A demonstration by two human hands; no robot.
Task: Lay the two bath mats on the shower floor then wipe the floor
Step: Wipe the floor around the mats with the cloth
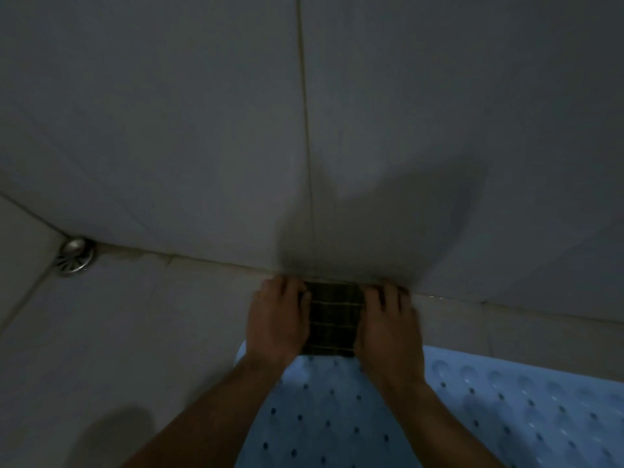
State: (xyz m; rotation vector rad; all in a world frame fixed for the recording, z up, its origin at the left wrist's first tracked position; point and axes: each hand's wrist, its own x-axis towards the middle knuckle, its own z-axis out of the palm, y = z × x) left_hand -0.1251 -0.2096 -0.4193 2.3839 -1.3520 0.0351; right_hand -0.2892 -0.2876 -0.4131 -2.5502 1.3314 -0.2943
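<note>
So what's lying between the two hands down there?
A dark cloth with pale stripes, flat on the floor against the wall; the left hand and right hand press its sides. The head view shows it.

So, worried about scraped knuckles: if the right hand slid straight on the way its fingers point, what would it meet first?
Probably the tiled wall: the right hand, pressing the dark striped cloth, has fingertips about at the wall's foot.
</note>
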